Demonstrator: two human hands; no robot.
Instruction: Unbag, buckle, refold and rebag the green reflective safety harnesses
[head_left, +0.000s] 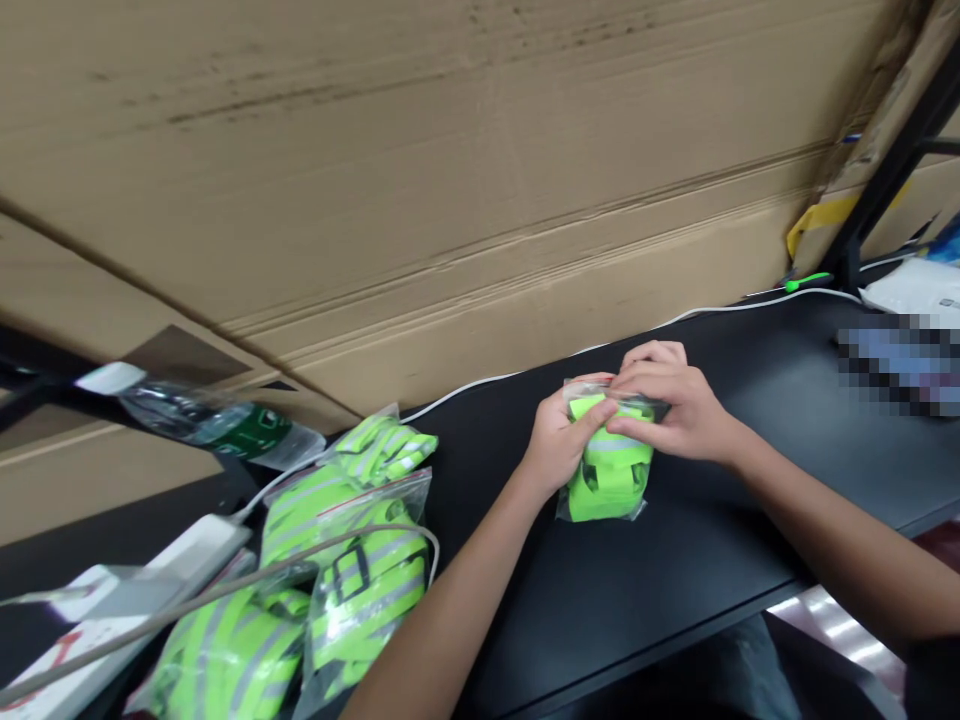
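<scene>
The left hand (556, 442) and right hand (679, 405) both pinched the far end of a clear bag of green straps (611, 478) over the bench (675, 550). Using 2 grips probably kept its floppy top straight. More green bags (382, 600) lay left, maybe to leave room.

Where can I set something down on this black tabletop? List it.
The black tabletop is bare between the right hand and pixelated item, before the white cable, and, more narrowly, between the left forearm and bagged reflective straps. Those bags, the power strip and plastic bottle crowd the left.
</scene>
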